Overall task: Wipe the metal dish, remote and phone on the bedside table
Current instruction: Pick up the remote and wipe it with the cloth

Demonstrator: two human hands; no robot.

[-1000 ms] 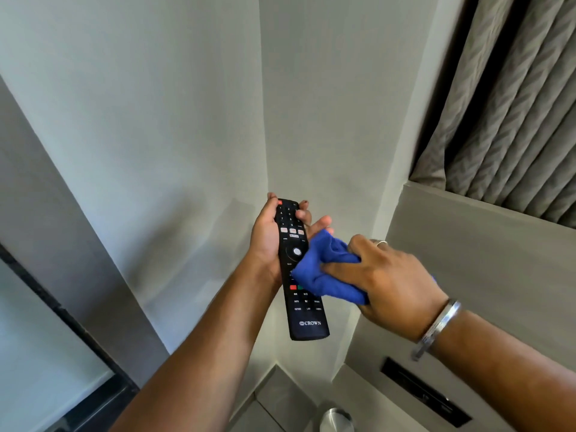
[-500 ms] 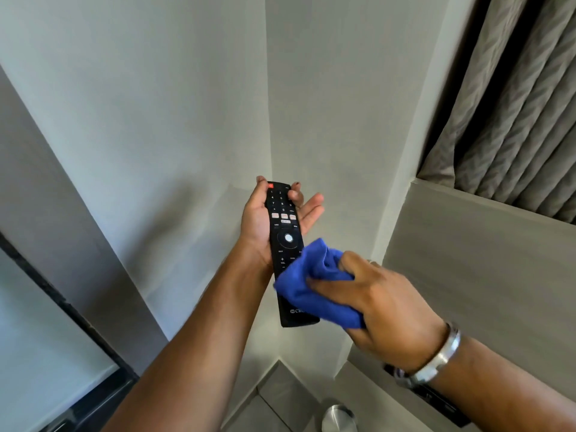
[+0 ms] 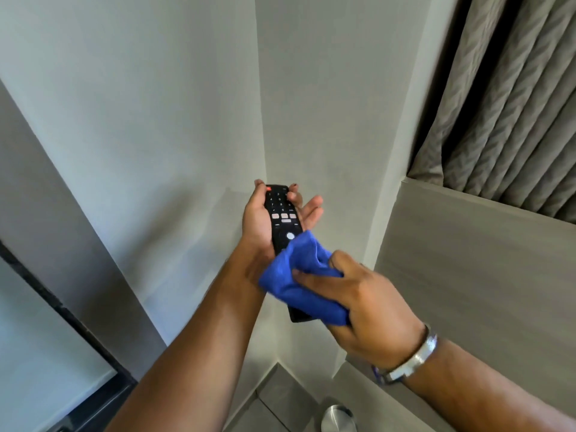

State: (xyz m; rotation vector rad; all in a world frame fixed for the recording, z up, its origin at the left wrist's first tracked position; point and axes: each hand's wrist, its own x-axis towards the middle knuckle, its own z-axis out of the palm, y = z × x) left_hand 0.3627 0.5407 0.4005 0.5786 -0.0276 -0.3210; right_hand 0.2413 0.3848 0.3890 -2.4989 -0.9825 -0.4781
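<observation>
A black remote (image 3: 282, 217) with white and red buttons rests face up in my left hand (image 3: 260, 224), held in the air before a wall corner. My right hand (image 3: 371, 307) grips a bunched blue cloth (image 3: 304, 277) and presses it onto the lower half of the remote, hiding most of that half; only the remote's bottom tip shows below the cloth. A round metal object (image 3: 338, 419), possibly the metal dish, shows at the bottom edge. The phone is out of view.
Pale walls meet in a corner straight ahead. A grey wood-grain panel (image 3: 467, 260) stands on the right with grey curtains (image 3: 514, 104) above it. A dark-framed surface (image 3: 46, 307) runs along the left. Grey floor tiles lie below.
The blue cloth in my right hand has slid down the remote toward its lower end, uncovering the round centre button. Both hands sit slightly lower in view.
</observation>
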